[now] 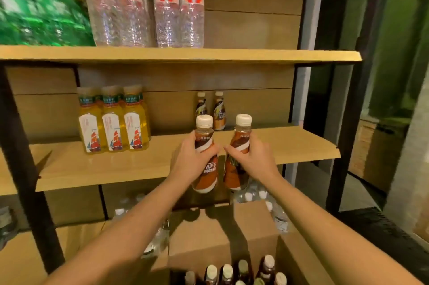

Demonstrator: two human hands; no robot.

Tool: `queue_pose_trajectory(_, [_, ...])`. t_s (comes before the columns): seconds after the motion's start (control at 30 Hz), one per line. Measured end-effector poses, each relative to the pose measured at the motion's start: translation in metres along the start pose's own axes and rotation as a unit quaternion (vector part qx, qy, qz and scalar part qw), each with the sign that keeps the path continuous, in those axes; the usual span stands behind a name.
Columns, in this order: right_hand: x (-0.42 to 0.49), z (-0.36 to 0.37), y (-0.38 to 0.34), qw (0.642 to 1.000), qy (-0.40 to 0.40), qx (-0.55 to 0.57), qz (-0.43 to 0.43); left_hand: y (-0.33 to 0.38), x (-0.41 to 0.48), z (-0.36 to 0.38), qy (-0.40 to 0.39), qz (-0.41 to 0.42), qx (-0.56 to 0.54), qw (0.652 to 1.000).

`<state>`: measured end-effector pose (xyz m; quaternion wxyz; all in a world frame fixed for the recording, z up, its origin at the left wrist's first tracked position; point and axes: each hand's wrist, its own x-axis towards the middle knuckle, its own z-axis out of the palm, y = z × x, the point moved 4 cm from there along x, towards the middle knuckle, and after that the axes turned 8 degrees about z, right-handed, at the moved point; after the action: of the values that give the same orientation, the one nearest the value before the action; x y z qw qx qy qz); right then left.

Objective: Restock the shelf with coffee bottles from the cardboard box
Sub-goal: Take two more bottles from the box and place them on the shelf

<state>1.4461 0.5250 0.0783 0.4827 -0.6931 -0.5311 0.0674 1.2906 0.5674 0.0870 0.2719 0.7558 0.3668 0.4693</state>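
Top left, green bottles (44, 10) with yellow caps stand blurred, just beside the clear water bottles (144, 6) to their right. Four of these show in the front row, upright, each with a red-and-white label. Lower down, yellow drink bottles (113, 122) stand upright in a tight row of three, with more behind; each white label bears a red sailing ship. Lowest of all — half hidden — are small clear bottles (253, 194) with white caps. A green wall (394, 29) fills the far right.

Matt wooden shelf (92, 164), glossy plastic bottles (205, 159)
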Motion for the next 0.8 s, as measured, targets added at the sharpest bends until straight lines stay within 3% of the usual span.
queue_pose_trajectory(0.2, [0.076, -0.012, 0.006, 0.999, 0.011, -0.035, -0.018, 0.001, 0.080, 0.013, 0.012, -0.010, 0.054, 0.998])
queue_pose_trajectory(0.6, [0.223, 0.048, 0.046, 0.997, -0.003, -0.064, 0.051, -0.076, 0.199, 0.054, 0.039, -0.111, 0.068, 0.991])
queue_pose_trajectory(0.8, [0.257, 0.085, 0.059, 0.992, -0.066, -0.066, 0.089, -0.114, 0.231, 0.059, 0.018, -0.188, 0.046, 0.981])
